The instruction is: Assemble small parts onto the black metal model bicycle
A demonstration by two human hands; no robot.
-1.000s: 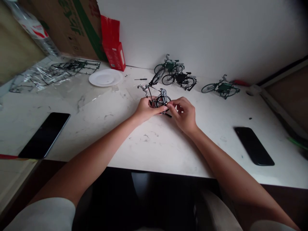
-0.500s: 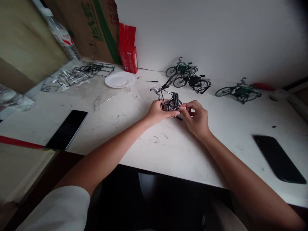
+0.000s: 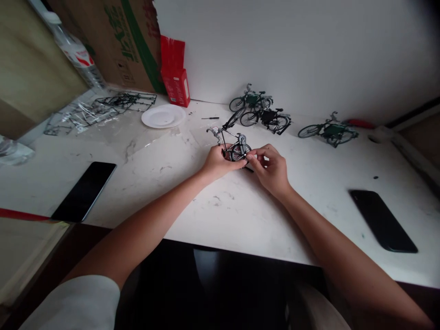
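A small black model bicycle (image 3: 233, 137) is tilted just above the white table, its handlebar to the left and a spoked wheel toward my right. My left hand (image 3: 219, 161) wraps around its lower side, thumb stretched along the wheel. With fingertips pinched at the wheel's hub, my right hand (image 3: 270, 168) touches the bicycle's right end; any small part between those fingertips is too small to make out. Behind stand a black model bicycle (image 3: 266, 119) and a green one (image 3: 250, 98). Another green model bicycle (image 3: 330, 129) is farther right.
A white plate (image 3: 163, 117), a small screwdriver (image 3: 210, 118) and a red box (image 3: 176, 85) lie toward the back. Parts frames (image 3: 127, 101) and clear plastic are at the left, near a bottle (image 3: 77, 55). One phone (image 3: 85, 191) rests left, another dark phone (image 3: 383, 221) right.
The whole view has shifted slightly, so things appear farther left. The model bicycle has turned a little, with its grey chain-side part catching more light. Both hands keep the same hold.
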